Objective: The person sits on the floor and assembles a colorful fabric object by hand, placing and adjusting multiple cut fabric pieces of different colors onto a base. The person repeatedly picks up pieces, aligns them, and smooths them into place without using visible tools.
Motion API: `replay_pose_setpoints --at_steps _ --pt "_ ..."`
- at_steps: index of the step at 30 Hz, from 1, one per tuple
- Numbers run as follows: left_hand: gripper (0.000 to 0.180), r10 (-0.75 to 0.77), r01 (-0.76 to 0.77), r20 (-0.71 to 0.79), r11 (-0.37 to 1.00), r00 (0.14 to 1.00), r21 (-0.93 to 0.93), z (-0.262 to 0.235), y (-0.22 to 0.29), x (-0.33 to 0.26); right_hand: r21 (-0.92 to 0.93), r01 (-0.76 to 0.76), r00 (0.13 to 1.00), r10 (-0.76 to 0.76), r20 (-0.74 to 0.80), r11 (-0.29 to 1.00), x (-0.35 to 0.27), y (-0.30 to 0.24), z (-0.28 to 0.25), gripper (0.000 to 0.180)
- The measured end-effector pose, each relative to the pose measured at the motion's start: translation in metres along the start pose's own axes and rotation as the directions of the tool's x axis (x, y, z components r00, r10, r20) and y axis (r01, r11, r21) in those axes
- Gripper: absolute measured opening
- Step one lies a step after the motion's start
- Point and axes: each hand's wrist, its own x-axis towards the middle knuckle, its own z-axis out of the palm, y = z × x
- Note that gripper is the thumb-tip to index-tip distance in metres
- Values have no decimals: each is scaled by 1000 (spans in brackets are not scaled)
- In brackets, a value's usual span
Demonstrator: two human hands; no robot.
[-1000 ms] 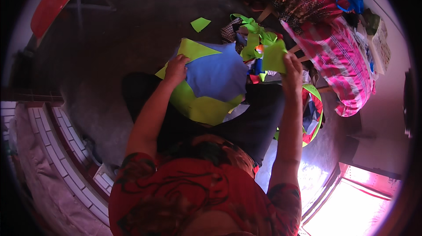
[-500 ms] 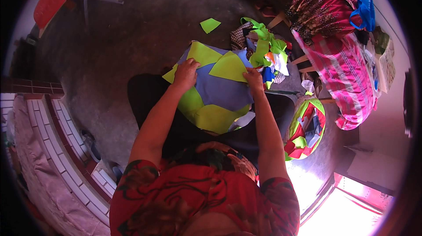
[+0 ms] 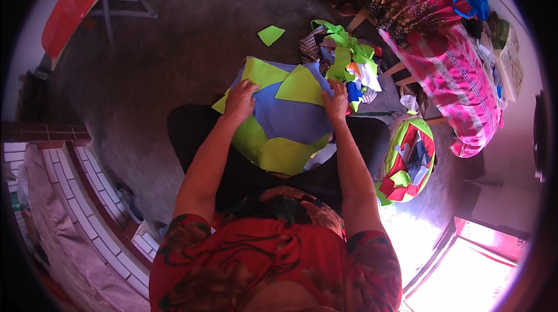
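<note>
Both hands rest on a patchwork piece (image 3: 279, 123) spread over the lap. Left hand (image 3: 239, 100) lies palm down, fingers curled onto its far left edge, pressing more than gripping. Right hand (image 3: 336, 101) sits at the far right edge w/ fingers bent over the cloth; can't tell if it pinches a fold or just pins it.

Risk, as I judge it: the lime triangle (image 3: 301, 85) btwn the hands looks loose on top, so a tug from either side could slide it off line. The near edge overhangs the knees and may slip down.

Piece itself: blue centre, lime-green patches round it, soft, slightly rumpled. Scrap pile (image 3: 343, 59) lies just beyond the right hand; a scrap-filled basket (image 3: 408, 161) sits to its right.
</note>
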Motion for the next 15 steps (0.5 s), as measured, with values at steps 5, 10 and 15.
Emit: replay_pose_setpoints --at_steps 5,10,15 --pt "29 -12 12 -13 1000 1000 4 -1 2 -4 -157 250 955 -217 203 955 -22 -54 -6 53" --pt "31 2 -2 -8 1000 1000 -8 0 0 -3 -167 323 899 -247 362 932 -52 -62 7 62" --pt "38 12 -12 26 999 1000 -34 6 -6 2 -94 305 871 -238 429 948 -47 -55 -1 66"
